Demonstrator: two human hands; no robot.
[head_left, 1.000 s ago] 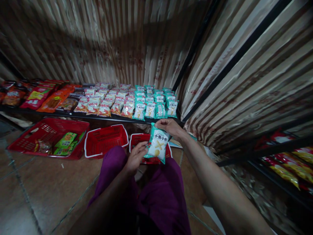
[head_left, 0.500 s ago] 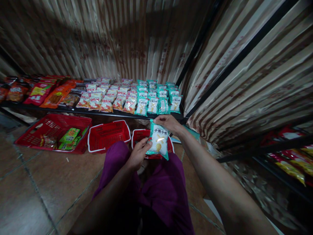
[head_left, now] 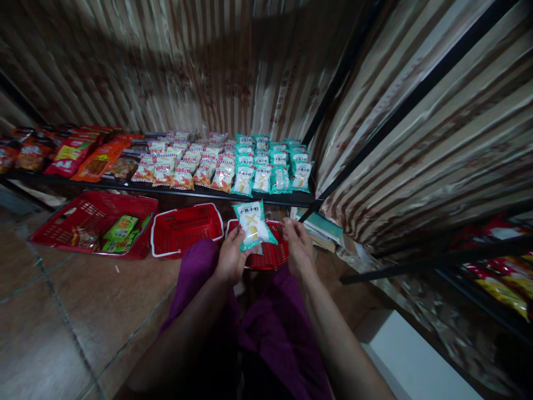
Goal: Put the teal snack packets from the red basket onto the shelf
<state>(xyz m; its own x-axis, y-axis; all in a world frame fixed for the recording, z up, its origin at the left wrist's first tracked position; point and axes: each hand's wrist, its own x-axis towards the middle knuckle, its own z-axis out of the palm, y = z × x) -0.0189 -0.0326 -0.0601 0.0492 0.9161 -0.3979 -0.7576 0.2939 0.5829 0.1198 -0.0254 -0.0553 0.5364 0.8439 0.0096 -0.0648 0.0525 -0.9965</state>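
My left hand [head_left: 232, 256] grips the lower left edge of a green and white snack bag [head_left: 253, 226], whose printed front faces up. The bag is held tilted above a red basket [head_left: 278, 256] between my knees. To the right of the bag, apart from it, is my right hand [head_left: 298, 247], its fingers loosely bent with nothing visible in them. On the black shelf [head_left: 287, 199] just beyond, several matching green bags [head_left: 262, 178] stand in rows.
White and orange snack bags [head_left: 182, 175] fill the shelf's middle, red and orange packs [head_left: 69, 158] its left. Another red basket [head_left: 187, 228] and a larger one [head_left: 141, 208] with green packets stand on the floor. A white box [head_left: 416, 361] lies at lower right, books [head_left: 322, 228] near the shelf post.
My right hand has let go of the bag's top edge and moved down and right. The bag has shifted left and up in my left hand, turning slightly.
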